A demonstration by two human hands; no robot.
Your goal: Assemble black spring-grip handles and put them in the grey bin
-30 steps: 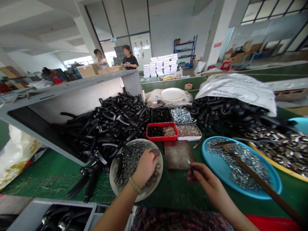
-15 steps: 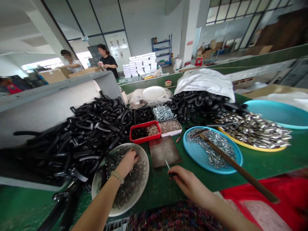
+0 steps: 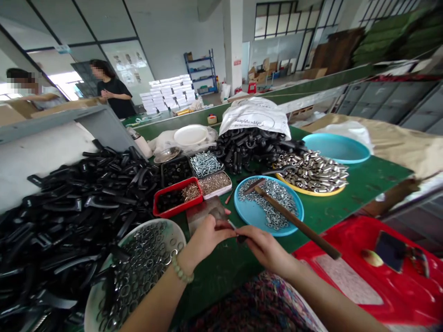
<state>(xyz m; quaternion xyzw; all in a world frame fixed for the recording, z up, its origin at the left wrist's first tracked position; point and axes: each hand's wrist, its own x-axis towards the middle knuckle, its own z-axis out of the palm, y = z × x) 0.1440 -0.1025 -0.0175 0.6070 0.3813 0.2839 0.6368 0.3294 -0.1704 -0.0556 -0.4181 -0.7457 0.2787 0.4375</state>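
Note:
My left hand [image 3: 206, 236] and my right hand [image 3: 263, 246] meet above the green table [image 3: 360, 184], just in front of a small dark metal block [image 3: 202, 210]. My right hand pinches a thin metal pin [image 3: 232, 225] with a dark lower end, its tip pointing up and left. The fingers of my left hand are pinched together at that tip; what they hold is too small to make out. A beaded bracelet [image 3: 180, 273] sits on the left wrist. The white plate of metal rings [image 3: 138, 267] lies to the left of that hand.
A big pile of black plastic handles [image 3: 76, 198] fills the left. A hammer [image 3: 294, 221] lies across a blue plate of nuts [image 3: 246, 208]. Small trays of parts [image 3: 176, 196], a yellow plate of metal sleeves [image 3: 311, 170], a teal basin [image 3: 337, 147] and a red bin [image 3: 363, 276] stand around. A person in black [image 3: 112, 92] stands far back.
My left hand has left the ring plate and moved right to meet my right hand at the pin's tip. The view has swung to the right.

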